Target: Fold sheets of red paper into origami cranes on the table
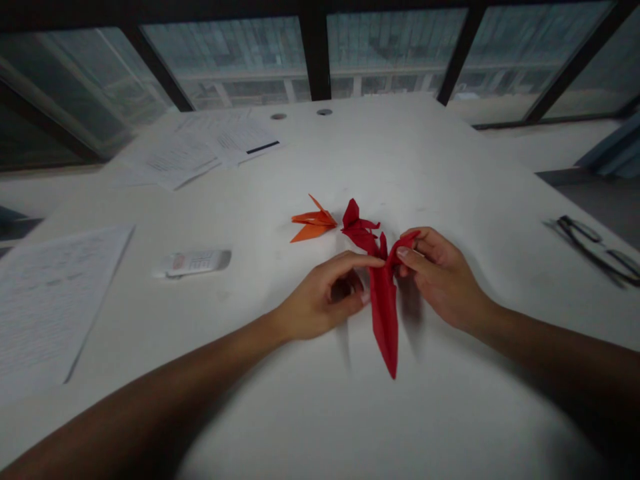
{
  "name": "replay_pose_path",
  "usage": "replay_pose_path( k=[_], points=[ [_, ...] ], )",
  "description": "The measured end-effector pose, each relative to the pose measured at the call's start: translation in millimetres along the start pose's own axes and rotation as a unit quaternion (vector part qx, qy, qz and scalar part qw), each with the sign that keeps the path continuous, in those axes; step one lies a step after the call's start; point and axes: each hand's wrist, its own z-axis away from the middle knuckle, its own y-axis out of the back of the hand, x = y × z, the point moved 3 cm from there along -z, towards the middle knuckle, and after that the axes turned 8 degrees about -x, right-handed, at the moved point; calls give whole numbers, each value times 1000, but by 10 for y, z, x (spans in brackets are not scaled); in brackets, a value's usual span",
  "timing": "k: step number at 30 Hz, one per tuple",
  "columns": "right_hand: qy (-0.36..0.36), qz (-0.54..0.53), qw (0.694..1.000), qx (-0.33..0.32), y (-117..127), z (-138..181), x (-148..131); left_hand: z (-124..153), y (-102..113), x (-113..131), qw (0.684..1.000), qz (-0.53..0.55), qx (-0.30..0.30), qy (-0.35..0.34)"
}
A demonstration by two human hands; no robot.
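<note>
A folded red paper piece, long and pointed toward me, is held up between my two hands. My left hand pinches its left side, index finger across the top and thumb lower down. On the other side, my right hand grips a narrow red flap between thumb and fingers, bending it to the right. Just beyond lies a red origami crane, partly overlapped by the held paper in this view. An orange origami crane rests to its left, close beside it.
A white tube-like item lies left of my hands. Printed sheets cover the table's left side, with more papers at the far left. Black-framed glasses sit near the right edge. Windows stand behind the white table.
</note>
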Motion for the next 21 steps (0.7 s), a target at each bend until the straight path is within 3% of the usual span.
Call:
replay_pose_path(
  k=[4, 13, 18, 21],
  points=[
    [-12, -42, 999, -12, -7, -4, 32, -13, -20, 16, 994, -105, 16, -20],
    [-14, -33, 999, -32, -6, 11, 51, 2, 32, 11, 992, -84, 78, -55],
    [-2, -49, 998, -29, -31, 0, -2, 46, 60, 35, 976, -130, 149, -89],
    [4, -71, 997, -37, -48, -8, -28, 48, 45, 37, 968, -152, 161, -120]
  ],
)
